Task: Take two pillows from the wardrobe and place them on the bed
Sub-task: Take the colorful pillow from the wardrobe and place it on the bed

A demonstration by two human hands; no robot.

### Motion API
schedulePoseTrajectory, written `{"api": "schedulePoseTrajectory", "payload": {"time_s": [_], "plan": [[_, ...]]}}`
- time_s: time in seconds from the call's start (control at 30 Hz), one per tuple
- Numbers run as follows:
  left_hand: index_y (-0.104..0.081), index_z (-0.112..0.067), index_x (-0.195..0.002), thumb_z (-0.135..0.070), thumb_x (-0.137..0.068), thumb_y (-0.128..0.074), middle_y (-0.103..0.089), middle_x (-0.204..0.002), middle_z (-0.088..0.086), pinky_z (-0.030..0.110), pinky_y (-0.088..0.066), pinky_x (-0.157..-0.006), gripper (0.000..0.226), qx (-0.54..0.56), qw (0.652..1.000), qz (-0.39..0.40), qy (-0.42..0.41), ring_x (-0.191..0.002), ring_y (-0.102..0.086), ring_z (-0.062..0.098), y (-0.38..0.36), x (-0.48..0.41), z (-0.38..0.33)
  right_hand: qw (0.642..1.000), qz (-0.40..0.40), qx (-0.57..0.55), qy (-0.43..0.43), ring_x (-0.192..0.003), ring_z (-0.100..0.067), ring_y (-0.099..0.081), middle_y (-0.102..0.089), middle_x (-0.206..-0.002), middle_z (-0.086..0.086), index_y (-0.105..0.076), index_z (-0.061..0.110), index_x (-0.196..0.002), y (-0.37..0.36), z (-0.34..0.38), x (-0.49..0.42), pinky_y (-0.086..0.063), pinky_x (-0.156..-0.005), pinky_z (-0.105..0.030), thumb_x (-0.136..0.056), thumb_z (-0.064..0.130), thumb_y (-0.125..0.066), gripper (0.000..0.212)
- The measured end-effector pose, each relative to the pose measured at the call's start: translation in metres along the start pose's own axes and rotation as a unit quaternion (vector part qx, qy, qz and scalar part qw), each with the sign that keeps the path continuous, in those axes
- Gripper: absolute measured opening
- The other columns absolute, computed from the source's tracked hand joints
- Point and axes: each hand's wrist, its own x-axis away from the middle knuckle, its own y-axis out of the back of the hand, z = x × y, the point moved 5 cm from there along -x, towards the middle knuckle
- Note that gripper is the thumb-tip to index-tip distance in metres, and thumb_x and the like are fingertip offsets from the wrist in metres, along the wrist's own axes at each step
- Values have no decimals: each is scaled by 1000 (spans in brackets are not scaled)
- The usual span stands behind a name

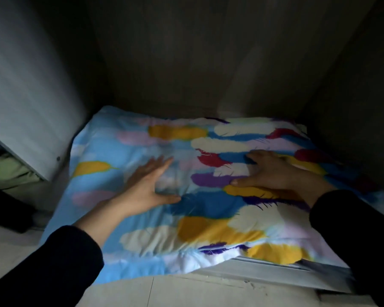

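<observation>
A pillow [186, 229] in a light blue case printed with yellow, white, purple, red and blue feathers lies flat on the bottom of the dark wardrobe [186, 63], its near edge hanging over the wardrobe's front lip. My left hand [149, 187] hovers flat just above the pillow's middle left, fingers spread, blurred by motion. Resting palm down on the pillow's right half is my right hand [273, 173], fingers apart. Neither hand grips the cloth. A second pillow cannot be made out.
A white wardrobe door [27, 89] stands open at the left, with green cloth [11, 171] behind its lower edge. The wardrobe's dark side wall [353, 96] closes the right. A pale floor [186, 291] runs along the bottom, and a white sliding rail [275, 264] shows under the pillow.
</observation>
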Motion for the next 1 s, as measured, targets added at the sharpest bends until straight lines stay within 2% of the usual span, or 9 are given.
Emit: {"api": "schedulePoseTrajectory", "payload": {"time_s": [0.07, 0.13, 0.27, 0.33, 0.4, 0.5, 0.63, 0.73, 1.0], "plan": [[-14, -18, -148, -84, -53, -49, -12, -159, 10, 37, -10, -119, 121, -74, 995, -25, 69, -147, -6, 24, -4, -11, 23, 997, -29, 71, -10, -137, -30, -26, -28, -151, -6, -27, 18, -143, -4, -3, -8, -25, -114, -47, -58, 85, -53, 112], [-21, -14, -146, -83, -58, -50, -19, -158, 7, 36, -12, -117, 116, -112, 989, -52, 82, -146, -14, 22, -10, -20, 32, 990, -68, 122, 12, -123, -31, -39, -42, -136, -13, -39, 13, -135, -8, 3, -15, -37, -104, -43, -63, 80, -55, 100], [-57, -14, -126, -48, -72, -72, -46, -144, 9, 32, -29, -108, 65, -108, 986, -126, 36, -131, -43, 29, -11, -32, 24, 989, -76, 118, 47, -106, -30, -50, -55, -115, -16, -51, 9, -116, -11, 19, -20, -42, -82, -33, -76, 60, -63, 66], [-72, -15, -103, -32, -76, -73, -61, -129, 12, 34, -40, -98, 32, -92, 983, -160, 26, -114, -56, 32, -6, -29, 17, 988, -90, 110, 57, -104, -32, -55, -60, -114, -18, -55, 6, -108, -11, 26, -17, -39, -75, -30, -85, 42, -59, 43], [-73, -14, -85, -25, -82, -65, -71, -109, 11, 35, -46, -85, 14, -107, 981, -160, 33, -101, -60, 32, -6, -24, 8, 984, -100, 131, 66, -103, -33, -58, -62, -113, -20, -56, 4, -104, -12, 33, -12, -43, -74, -33, -89, 28, -53, 28], [-64, -13, -82, -27, -90, -53, -70, -95, 9, 37, -45, -75, 19, -103, 976, -180, 64, -97, -59, 30, -2, -14, -2, 976, -125, 157, 88, -102, -33, -59, -64, -112, -17, -57, 7, -102, -6, 40, 0, -46, -78, -36, -87, 25, -54, 24], [-54, -11, -76, -22, -91, -52, -64, -88, 12, 39, -44, -68, 18, -52, 969, -233, 58, -90, -59, 33, 20, 0, -17, 963, -169, 180, 113, -105, -29, -55, -61, -111, -13, -56, 10, -107, 14, 51, 25, -44, -86, -35, -82, 36, -62, 36], [-52, -12, -73, -19, -89, -54, -62, -81, 13, 39, -43, -63, 18, -11, 967, -251, 51, -82, -58, 35, 46, 12, -33, 959, -196, 176, 108, -107, -30, -52, -60, -113, -11, -55, 13, -109, 39, 59, 47, -42, -88, -36, -82, 28, -60, 32], [-52, -12, -69, -28, -82, -46, -60, -72, 12, 40, -44, -58, 22, 43, 974, -198, 101, -71, -59, 35, 137, 89, -91, 970, -140, 152, 130, -112, -32, -49, -56, -118, -14, -51, 10, -117, 124, 100, 148, -41, -89, -38, -84, 15, -53, 34]]}}
